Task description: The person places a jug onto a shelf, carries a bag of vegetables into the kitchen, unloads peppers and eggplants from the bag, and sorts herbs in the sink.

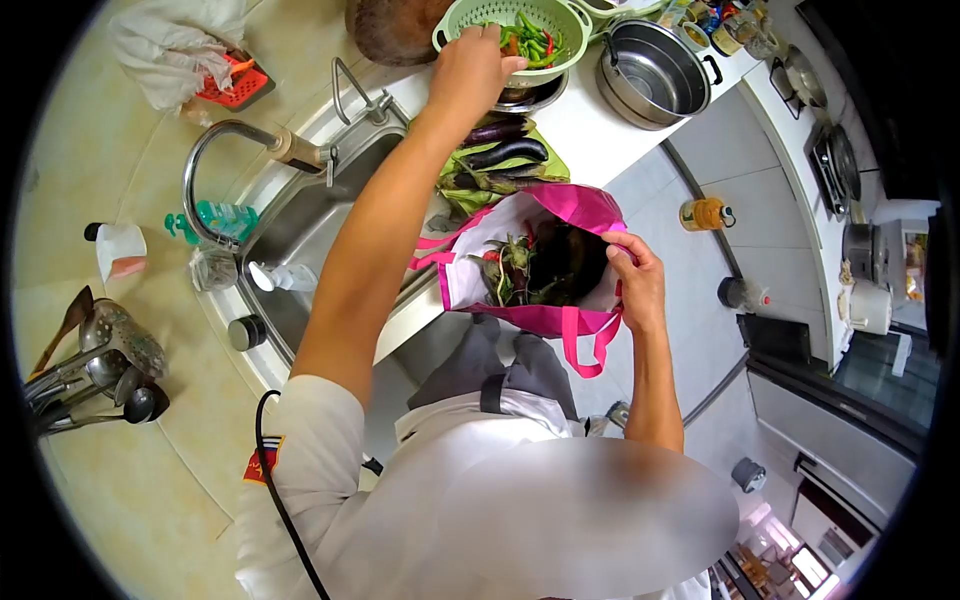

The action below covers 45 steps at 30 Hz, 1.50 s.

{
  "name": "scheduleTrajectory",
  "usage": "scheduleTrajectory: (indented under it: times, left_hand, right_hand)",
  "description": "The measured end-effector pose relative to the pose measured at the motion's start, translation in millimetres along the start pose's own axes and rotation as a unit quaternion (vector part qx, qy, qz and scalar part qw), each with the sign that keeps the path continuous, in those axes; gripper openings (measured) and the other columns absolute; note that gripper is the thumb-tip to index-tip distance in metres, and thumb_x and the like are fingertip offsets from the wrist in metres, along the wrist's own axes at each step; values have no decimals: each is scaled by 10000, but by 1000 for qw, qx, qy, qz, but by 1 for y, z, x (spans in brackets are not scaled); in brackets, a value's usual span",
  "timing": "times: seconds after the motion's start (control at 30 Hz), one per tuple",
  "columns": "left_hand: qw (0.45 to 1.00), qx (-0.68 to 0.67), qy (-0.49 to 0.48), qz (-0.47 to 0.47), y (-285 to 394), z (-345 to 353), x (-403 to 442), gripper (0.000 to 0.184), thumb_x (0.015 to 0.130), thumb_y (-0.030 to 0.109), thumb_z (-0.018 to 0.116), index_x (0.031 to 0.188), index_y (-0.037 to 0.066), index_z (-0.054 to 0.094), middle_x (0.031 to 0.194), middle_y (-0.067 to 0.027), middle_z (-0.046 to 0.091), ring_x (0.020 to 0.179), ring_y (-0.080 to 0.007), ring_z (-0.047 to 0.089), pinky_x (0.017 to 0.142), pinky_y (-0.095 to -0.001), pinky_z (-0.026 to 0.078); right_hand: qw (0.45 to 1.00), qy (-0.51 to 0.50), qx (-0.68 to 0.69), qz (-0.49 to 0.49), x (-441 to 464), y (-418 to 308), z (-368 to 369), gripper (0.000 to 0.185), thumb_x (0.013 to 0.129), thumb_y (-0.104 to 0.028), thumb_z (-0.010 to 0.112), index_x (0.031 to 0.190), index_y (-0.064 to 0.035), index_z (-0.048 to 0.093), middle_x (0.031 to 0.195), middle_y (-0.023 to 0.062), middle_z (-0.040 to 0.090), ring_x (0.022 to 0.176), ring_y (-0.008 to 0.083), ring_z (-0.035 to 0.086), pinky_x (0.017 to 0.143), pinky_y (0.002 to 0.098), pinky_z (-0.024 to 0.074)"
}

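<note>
With my right hand (640, 277) I pinch the rim of the pink bag (578, 207), probably for keeping its mouth open, while beyond this bag my left hand (468, 72) covers peppers (537, 45) in the green basket (510, 11), its grip being hidden.

A white kitchen surface (590, 158) runs diagonally through the upper middle of the view, with a steel sink (348, 192) set into it. Next to the sink, a green sheet (555, 160) lies on it, bearing dark purple eggplants (507, 153). Behind that sits a metal bowl (540, 98), partly hidden beneath a pale green colander (470, 14) of peppers (535, 45). To the right stands an uncovered steel pot (655, 75).
</note>
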<state>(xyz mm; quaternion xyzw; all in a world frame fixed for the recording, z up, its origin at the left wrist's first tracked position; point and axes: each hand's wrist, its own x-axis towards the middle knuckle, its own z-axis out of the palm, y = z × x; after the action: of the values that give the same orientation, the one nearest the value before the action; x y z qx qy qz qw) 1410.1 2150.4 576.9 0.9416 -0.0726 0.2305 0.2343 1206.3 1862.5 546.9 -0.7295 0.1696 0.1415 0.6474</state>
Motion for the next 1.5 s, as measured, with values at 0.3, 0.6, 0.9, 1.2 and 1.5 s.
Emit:
scheduleTrajectory:
  times: [0.3,0.6,0.9,1.2,1.5]
  left_hand:
    - [885,-181,-307,301,31,60,-248,249,816,112,661,1056,69,713,1131,-72,698,1116,-271,633,962,-394,491]
    - [805,17,-399,438,14,84,-258,183,828,201,611,979,159,707,1007,0,550,1120,-194,510,924,-485,413]
    - [789,-81,-478,378,-39,103,-295,459,898,137,574,1353,158,523,1088,-121,554,798,-320,639,643,-386,534]
    - [805,-113,-523,256,32,29,-220,589,766,151,748,1325,153,565,989,-139,612,973,-333,640,825,-468,516]
    - [863,-187,-461,90,31,-9,-148,583,682,205,830,1211,69,624,1104,-132,644,1018,-320,646,910,-398,512]
  right_hand:
    - [999,13,27,-12,-4,16,-14,152,948,-100,658,1078,-66,730,784,-84,502,557,5,376,478,202,306]
    - [991,51,117,-46,-17,44,-30,136,936,-37,675,1066,-38,713,832,-90,515,656,2,417,563,183,325]
    - [972,19,204,-115,-49,31,-22,60,929,9,657,973,-10,693,862,-28,517,764,56,469,673,207,365]
    - [972,28,189,-137,-65,13,-52,27,922,10,667,924,-13,681,860,-19,513,790,73,467,719,226,360]
    - [963,67,219,-143,-50,14,-32,67,927,33,636,893,-18,663,878,-25,513,820,76,471,753,223,354]
